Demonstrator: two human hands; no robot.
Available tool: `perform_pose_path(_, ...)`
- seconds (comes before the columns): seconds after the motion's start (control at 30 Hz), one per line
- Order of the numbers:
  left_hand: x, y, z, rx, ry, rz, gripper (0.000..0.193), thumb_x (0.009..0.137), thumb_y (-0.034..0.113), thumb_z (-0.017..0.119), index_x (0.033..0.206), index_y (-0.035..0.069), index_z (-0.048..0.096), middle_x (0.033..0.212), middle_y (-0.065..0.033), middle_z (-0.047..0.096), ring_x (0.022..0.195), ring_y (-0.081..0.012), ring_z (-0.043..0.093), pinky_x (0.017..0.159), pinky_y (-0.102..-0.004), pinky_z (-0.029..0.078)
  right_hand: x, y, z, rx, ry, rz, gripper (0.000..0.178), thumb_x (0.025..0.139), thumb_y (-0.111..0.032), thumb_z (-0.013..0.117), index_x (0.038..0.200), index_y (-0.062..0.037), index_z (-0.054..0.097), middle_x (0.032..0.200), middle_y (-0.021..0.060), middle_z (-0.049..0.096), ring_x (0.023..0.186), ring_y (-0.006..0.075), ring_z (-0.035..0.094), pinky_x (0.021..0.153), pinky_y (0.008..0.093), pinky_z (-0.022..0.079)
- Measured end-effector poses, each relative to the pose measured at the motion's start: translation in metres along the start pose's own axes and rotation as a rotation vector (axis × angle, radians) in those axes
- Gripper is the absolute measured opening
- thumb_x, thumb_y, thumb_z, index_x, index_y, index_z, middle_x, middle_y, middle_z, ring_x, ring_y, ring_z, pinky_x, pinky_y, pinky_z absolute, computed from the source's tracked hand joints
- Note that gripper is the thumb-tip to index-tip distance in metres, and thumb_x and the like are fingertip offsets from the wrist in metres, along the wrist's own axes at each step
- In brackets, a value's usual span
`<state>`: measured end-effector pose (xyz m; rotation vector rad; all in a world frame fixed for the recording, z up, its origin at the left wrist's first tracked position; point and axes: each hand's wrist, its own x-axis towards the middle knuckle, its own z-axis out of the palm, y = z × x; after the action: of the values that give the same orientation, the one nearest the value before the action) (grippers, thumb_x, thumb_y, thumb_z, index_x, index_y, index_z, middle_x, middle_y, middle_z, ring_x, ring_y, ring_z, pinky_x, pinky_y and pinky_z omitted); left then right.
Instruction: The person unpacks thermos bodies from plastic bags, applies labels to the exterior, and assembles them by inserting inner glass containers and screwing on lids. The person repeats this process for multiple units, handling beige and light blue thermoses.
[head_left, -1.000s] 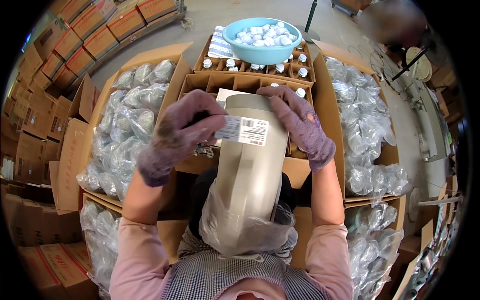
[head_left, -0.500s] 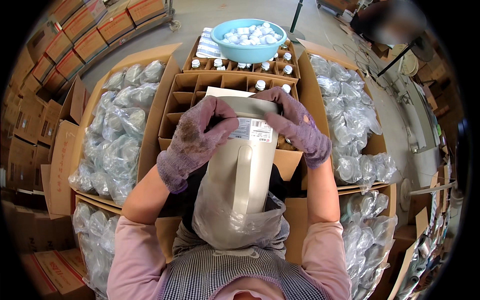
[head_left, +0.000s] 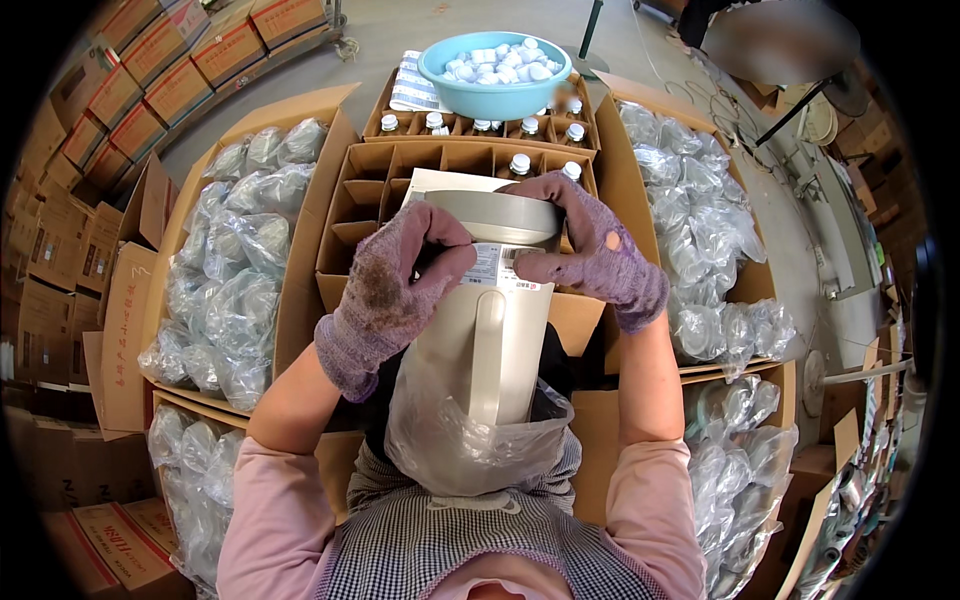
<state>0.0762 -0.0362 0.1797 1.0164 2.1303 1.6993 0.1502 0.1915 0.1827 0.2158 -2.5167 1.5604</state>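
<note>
Stacked cartons [head_left: 226, 52] filled the upper left; a beige jug [head_left: 440, 335] sat mid-frame, one end inside a clear bag [head_left: 470, 462]. Left hand's [head_left: 385, 285] fingertips nearly met at the label's [head_left: 490, 262] left edge, hold unclear; right hand [head_left: 605, 245] was spread, thumb on label, fingers by the grey rim [head_left: 490, 212].

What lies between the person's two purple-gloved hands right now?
Between the left hand and the right hand, the head view shows a white rectangular printed label on a beige cylindrical vessel, just above its vertical handle.
</note>
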Motion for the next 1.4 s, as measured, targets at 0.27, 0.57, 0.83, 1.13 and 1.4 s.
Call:
perform_pose_path(0.27, -0.004, 0.004, 0.004, 0.091, 0.041, 0.142, 0.017, 0.085, -0.003, 0.069, 0.095, 0.002, 0.056, 0.083, -0.0058, 0.063, 0.076, -0.0137, 0.061, 0.072, -0.028, 0.051, -0.002, -0.006, -0.002, 0.049, -0.028, 0.072, 0.059, 0.071, -0.021, 0.085, 0.121, -0.0075, 0.058, 0.105, 0.0038, 0.066, 0.093, 0.0128, 0.062, 0.083, 0.0292, 0.051)
perform_pose_path(0.57, -0.01, 0.005, -0.001, 0.154, 0.146, 0.082, 0.031, 0.082, 0.002, 0.074, 0.105, 0.001, 0.053, 0.089, -0.0085, 0.062, 0.082, -0.0139, 0.06, 0.072, -0.0287, 0.051, -0.004, -0.008, -0.002, 0.027, -0.049, 0.032, 0.062, 0.068, -0.013, 0.085, 0.123, -0.0054, 0.057, 0.11, 0.0017, 0.062, 0.098, 0.0106, 0.058, 0.085, 0.0265, 0.05)
perform_pose_path(0.83, 0.008, -0.016, 0.008, 0.351, 0.192, 0.431, 0.074, 0.077, 0.024, 0.083, 0.137, 0.0, 0.047, 0.128, -0.0199, 0.05, 0.118, -0.0319, 0.052, 0.097, -0.0404, 0.048, -0.006, -0.015, 0.0, 0.111, -0.126, 0.103, 0.065, 0.069, -0.008, 0.084, 0.128, -0.0054, 0.056, 0.112, 0.0016, 0.061, 0.101, 0.0111, 0.058, 0.089, 0.0282, 0.049)
perform_pose_path(1.13, 0.007, -0.034, 0.021, 0.145, 0.169, 0.45, 0.041, 0.093, 0.017, 0.063, 0.13, 0.0, 0.056, 0.123, -0.017, 0.059, 0.12, -0.0304, 0.053, 0.103, -0.0408, 0.042, -0.012, -0.019, 0.003, -0.234, -0.075, -0.19, 0.07, 0.069, -0.023, 0.083, 0.133, -0.0087, 0.056, 0.119, 0.0158, 0.061, 0.112, 0.0313, 0.06, 0.097, 0.038, 0.049)
perform_pose_path(1.4, 0.002, -0.048, 0.019, -0.154, 0.306, 0.094, 0.032, 0.103, 0.012, 0.048, 0.13, -0.002, 0.056, 0.125, -0.0176, 0.06, 0.113, -0.0227, 0.06, 0.097, -0.0328, 0.047, 0.005, 0.009, 0.033, -0.355, 0.221, -0.563, 0.031, 0.093, -0.018, 0.062, 0.121, -0.0066, 0.066, 0.082, 0.0159, 0.065, 0.081, 0.033, 0.063, 0.076, 0.0439, 0.049)
